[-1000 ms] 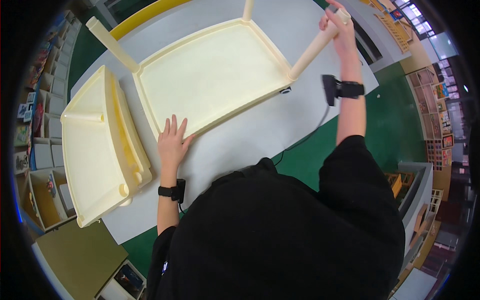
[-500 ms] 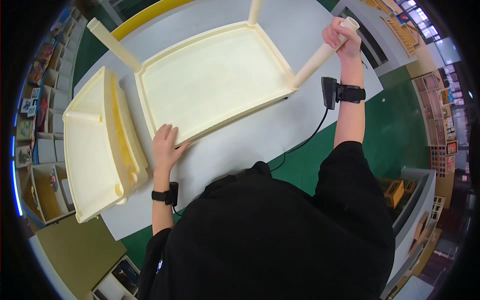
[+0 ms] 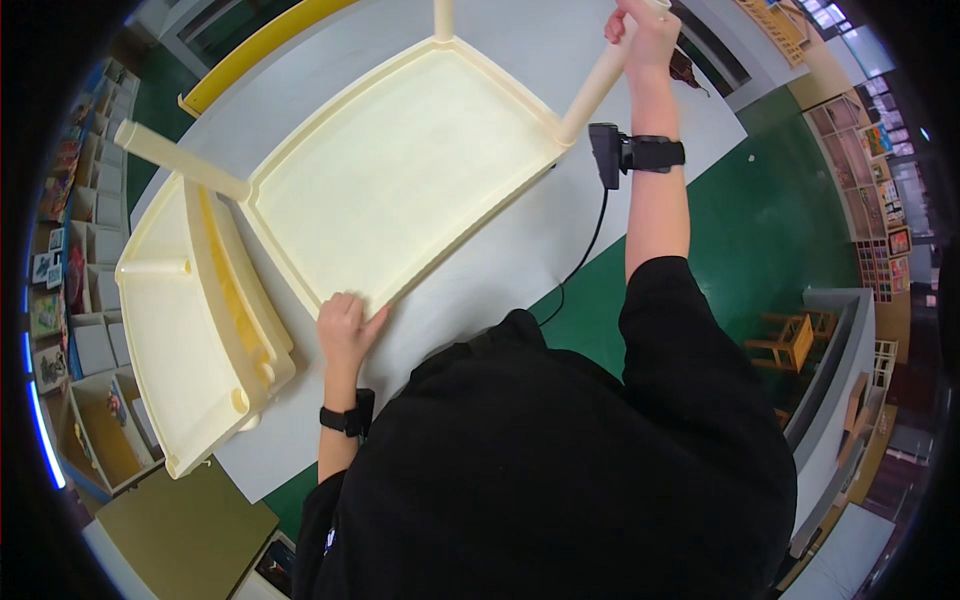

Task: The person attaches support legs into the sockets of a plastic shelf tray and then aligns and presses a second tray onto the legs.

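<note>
A cream plastic tray (image 3: 400, 160) with a raised rim lies on the white table, its posts pointing upward. Around the upper end of the right post (image 3: 592, 92) my right hand (image 3: 648, 40) is closed. At the near corner my left hand (image 3: 347, 328) grips the rim, fingers curled over it and thumb along the outer side. The left post (image 3: 185, 162) leans out toward a second cream tray piece (image 3: 165, 340), which stands on its side with round sockets and a yellow strip. One more post (image 3: 443, 20) rises from the far corner.
The white table (image 3: 480, 262) extends under both tray pieces. A yellow curved board (image 3: 255, 55) borders its far left side. A small dark object (image 3: 685, 70) lies beside my right hand. Shelves (image 3: 100, 235) line the left, and a wooden chair (image 3: 790, 342) stands at right.
The tray has turned counterclockwise, and its left post now overlaps the second tray piece in view. My right hand has moved away and leftward with its post. My left fingers have curled at the corner.
</note>
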The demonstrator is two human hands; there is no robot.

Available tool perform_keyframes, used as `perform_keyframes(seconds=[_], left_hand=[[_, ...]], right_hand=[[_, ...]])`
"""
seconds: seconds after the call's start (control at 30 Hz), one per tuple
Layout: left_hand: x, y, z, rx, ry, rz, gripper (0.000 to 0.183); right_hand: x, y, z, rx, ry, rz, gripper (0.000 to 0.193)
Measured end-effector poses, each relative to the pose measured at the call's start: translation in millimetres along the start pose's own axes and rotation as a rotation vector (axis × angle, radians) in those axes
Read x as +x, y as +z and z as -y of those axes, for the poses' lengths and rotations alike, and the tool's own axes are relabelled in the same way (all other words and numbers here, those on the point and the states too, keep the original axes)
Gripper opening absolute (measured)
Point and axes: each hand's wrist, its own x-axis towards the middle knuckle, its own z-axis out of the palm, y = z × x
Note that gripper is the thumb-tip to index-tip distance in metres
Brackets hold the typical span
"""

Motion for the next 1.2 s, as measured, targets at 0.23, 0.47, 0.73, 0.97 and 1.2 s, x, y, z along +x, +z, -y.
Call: perform_keyframes(seconds=[0.23, 0.47, 0.73, 0.97, 1.2], left_hand=[[-2.2, 3.6, -31.3, -0.023, -0.050, 0.015, 0.038], [12.6, -1.8, -23.3, -0.015, -0.055, 0.025, 0.037], [-4.5, -17.3, 0.5, -0.029, -0.011, 0.081, 0.031], [-8.6, -21.1, 16.8, -0.048, -0.029, 0.136, 0.031], [-4.6, -27.6, 20.0, -0.059, -0.066, 0.173, 0.037]], right_hand=[[14.3, 18.3, -23.3, -0.632, -0.373, -0.534, 0.018], [-5.0, 3.2, 5.3, -0.272, -0.043, -0.231, 0.017], [-20.0, -69.4, 32.8, -0.101, 0.048, 0.413, 0.024], [-25.1, -53.3, 14.0, 0.532, 0.200, 0.878, 0.013], [-52.9, -46.1, 30.9, 0.285, 0.201, 0.523, 0.017]])
